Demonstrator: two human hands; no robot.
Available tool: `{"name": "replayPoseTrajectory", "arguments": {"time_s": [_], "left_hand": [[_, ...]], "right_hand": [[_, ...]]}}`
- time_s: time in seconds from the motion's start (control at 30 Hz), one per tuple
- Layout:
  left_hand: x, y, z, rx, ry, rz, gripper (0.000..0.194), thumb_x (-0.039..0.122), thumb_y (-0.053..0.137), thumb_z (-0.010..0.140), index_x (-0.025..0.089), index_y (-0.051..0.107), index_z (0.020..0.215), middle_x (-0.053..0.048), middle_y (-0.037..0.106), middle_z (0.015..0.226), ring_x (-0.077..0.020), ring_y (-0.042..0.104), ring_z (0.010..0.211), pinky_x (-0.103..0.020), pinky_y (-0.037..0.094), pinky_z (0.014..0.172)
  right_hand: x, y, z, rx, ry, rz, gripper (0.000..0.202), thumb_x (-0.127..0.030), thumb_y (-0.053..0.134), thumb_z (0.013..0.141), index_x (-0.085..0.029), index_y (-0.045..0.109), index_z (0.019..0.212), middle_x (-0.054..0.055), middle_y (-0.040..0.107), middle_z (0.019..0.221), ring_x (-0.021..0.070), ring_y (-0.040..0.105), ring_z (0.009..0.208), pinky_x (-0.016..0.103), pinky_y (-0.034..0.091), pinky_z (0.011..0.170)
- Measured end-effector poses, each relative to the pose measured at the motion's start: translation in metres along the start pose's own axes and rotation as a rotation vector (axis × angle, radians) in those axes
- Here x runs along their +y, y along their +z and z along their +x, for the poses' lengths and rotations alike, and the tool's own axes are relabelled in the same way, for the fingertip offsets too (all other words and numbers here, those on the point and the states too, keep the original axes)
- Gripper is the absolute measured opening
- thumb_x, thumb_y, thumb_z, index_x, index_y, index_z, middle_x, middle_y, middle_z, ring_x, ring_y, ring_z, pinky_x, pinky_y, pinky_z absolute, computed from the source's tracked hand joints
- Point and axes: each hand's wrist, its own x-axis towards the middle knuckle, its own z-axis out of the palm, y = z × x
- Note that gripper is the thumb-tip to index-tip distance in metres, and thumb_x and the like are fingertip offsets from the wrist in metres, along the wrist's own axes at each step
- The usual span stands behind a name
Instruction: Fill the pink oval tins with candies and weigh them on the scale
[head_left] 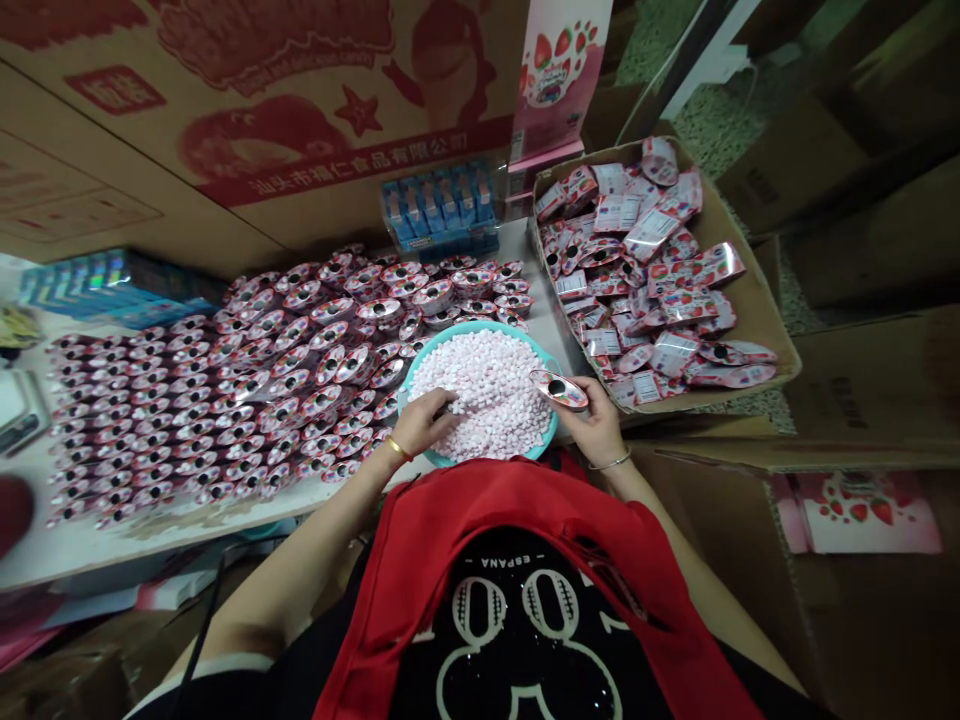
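A turquoise basin [412, 372] of small pale pink and white candies [495, 385] stands right in front of me. My left hand [425, 424] is at the basin's left side, its curled fingers gathered at the candies and their tips partly hidden. Over the basin's right rim, my right hand [596, 424] grips a small oval candy box [562, 391] between thumb and fingers. The box is tilted, with a dark round hole showing in its top.
Rows of similar oval boxes [240, 400] cover the table to the left. At the right, a cardboard carton [757, 300] holds many more, lying jumbled. Blue packs [441, 210] stand behind the basin, before a large printed carton [300, 110]. A white device [19, 410] sits far left.
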Motion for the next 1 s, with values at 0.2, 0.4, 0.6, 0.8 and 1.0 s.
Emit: {"name": "replayPoseTrajectory", "arguments": {"time_s": [0.2, 0.4, 0.6, 0.8, 1.0], "left_hand": [[0.029, -0.041, 0.004, 0.013, 0.139, -0.047, 0.026, 0.038, 0.050, 0.090, 0.018, 0.054, 0.107, -0.006, 0.061, 0.094, -0.0155, 0.058, 0.085, -0.027, 0.046, 0.078], [0.067, -0.076, 0.020, -0.104, 0.198, 0.133, 0.022, 0.034, 0.047, 0.091, 0.019, 0.055, 0.104, -0.006, 0.061, 0.092, -0.0162, 0.059, 0.083, -0.027, 0.045, 0.075], [0.114, -0.094, 0.033, -0.240, 0.090, 0.498, 0.014, 0.026, 0.046, 0.088, 0.019, 0.058, 0.089, -0.006, 0.060, 0.085, -0.0186, 0.058, 0.077, -0.028, 0.043, 0.064], [0.142, -0.087, 0.036, -0.216, 0.074, 0.530, 0.017, 0.015, 0.043, 0.086, 0.018, 0.058, 0.082, -0.008, 0.055, 0.077, -0.0219, 0.056, 0.075, -0.034, 0.045, 0.066], [0.119, -0.106, 0.022, -0.107, 0.062, 0.553, 0.020, 0.028, 0.041, 0.091, 0.021, 0.059, 0.097, -0.006, 0.058, 0.087, -0.0214, 0.056, 0.084, -0.031, 0.044, 0.070]], "right_hand": [[-0.002, 0.004, 0.003, -0.073, -0.170, -0.206, 0.032, -0.018, 0.059, 0.076, -0.022, 0.057, 0.108, 0.009, 0.065, 0.109, 0.0247, 0.060, 0.101, 0.040, 0.048, 0.088], [-0.007, 0.021, 0.005, -0.132, -0.267, -0.248, 0.040, -0.010, 0.054, 0.073, -0.021, 0.055, 0.111, 0.009, 0.063, 0.112, 0.0249, 0.058, 0.106, 0.042, 0.046, 0.093], [-0.010, 0.031, 0.005, -0.169, -0.271, -0.243, 0.042, -0.010, 0.055, 0.071, -0.020, 0.056, 0.111, 0.010, 0.062, 0.112, 0.0266, 0.056, 0.108, 0.043, 0.045, 0.096], [-0.012, 0.033, 0.004, -0.177, -0.261, -0.239, 0.048, -0.007, 0.052, 0.068, -0.023, 0.055, 0.113, 0.009, 0.061, 0.114, 0.0274, 0.054, 0.110, 0.046, 0.044, 0.097], [-0.008, 0.032, 0.005, -0.133, -0.194, -0.127, 0.038, -0.014, 0.058, 0.074, -0.024, 0.055, 0.111, 0.009, 0.061, 0.114, 0.0257, 0.056, 0.109, 0.042, 0.044, 0.097]]}}
